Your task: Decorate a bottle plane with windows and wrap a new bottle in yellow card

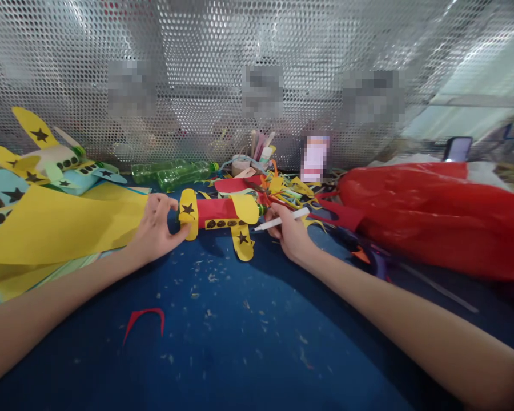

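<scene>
Between my hands is a toy airplane (pixel 215 212) made from a bottle wrapped in red paper, with yellow paper wings, black stars and a strip of dark round windows. My left hand (pixel 157 225) grips its tail end at the left, thumb and fingers around the yellow piece. A white marker (pixel 282 219) sits in the closed fingers of my right hand (pixel 292 229), its tip pointing left near the lower wing. The right fingers are also close to the green bottle neck (pixel 262 210); whether they touch it I cannot tell.
Yellow paper sheets (pixel 68 220) and other paper planes (pixel 47 162) lie at the left. Green bottles (pixel 171 173), a cup of sticks (pixel 241 165) and paper scraps (pixel 282 185) line the back. A red plastic bag (pixel 428 211) fills the right. A red scrap (pixel 145 313) lies in front.
</scene>
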`<state>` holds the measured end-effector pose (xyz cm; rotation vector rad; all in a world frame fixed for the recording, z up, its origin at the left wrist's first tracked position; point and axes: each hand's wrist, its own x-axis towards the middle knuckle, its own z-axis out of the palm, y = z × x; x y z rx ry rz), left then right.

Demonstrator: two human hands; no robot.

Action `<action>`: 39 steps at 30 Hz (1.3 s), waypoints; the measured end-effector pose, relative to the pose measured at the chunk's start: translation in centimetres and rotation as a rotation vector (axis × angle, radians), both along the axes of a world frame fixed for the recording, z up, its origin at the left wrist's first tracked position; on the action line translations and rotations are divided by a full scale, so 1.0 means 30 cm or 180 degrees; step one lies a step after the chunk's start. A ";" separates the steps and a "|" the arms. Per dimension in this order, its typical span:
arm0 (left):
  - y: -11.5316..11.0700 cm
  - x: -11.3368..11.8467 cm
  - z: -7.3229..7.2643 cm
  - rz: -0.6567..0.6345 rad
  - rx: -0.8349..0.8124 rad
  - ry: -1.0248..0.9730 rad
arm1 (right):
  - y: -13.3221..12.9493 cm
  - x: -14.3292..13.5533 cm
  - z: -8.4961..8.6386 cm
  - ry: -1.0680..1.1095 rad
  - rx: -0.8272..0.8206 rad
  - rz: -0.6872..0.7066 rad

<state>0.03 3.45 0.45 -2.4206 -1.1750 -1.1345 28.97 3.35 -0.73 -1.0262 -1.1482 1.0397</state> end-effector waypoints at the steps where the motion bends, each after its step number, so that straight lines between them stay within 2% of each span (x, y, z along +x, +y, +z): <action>1: 0.013 -0.004 -0.005 -0.0143 -0.0124 -0.0020 | -0.001 -0.001 0.001 0.0007 0.0000 0.0001; 3: 0.035 -0.009 -0.012 -0.0330 -0.0478 -0.0136 | -0.002 -0.001 0.003 0.0032 -0.0003 0.0027; 9: 0.063 0.004 -0.028 -0.0332 -0.1143 -0.0647 | -0.007 0.005 0.006 0.0044 0.0207 -0.0009; 14: 0.060 0.044 -0.033 -0.0563 -0.1480 -0.0601 | -0.084 -0.016 0.034 -0.0353 0.0854 -0.0090; 19: 0.062 0.089 -0.042 -0.0711 -0.1730 -0.0533 | -0.172 -0.052 0.057 -0.1017 0.1532 0.0416; 22: 0.065 0.099 -0.045 -0.0843 -0.1769 -0.0560 | -0.186 -0.068 0.066 -0.1601 0.1653 0.0523; 27: 0.066 0.092 -0.049 -0.0782 -0.1875 -0.0669 | -0.176 -0.082 0.068 -0.2500 0.1796 0.0625; 30: 0.065 0.089 -0.055 -0.0786 -0.1910 -0.0745 | -0.177 -0.089 0.062 -0.2594 0.1883 0.0766; 39: 0.065 0.087 -0.071 -0.0832 -0.1753 -0.0782 | -0.195 -0.109 0.054 -0.2885 0.1949 0.0706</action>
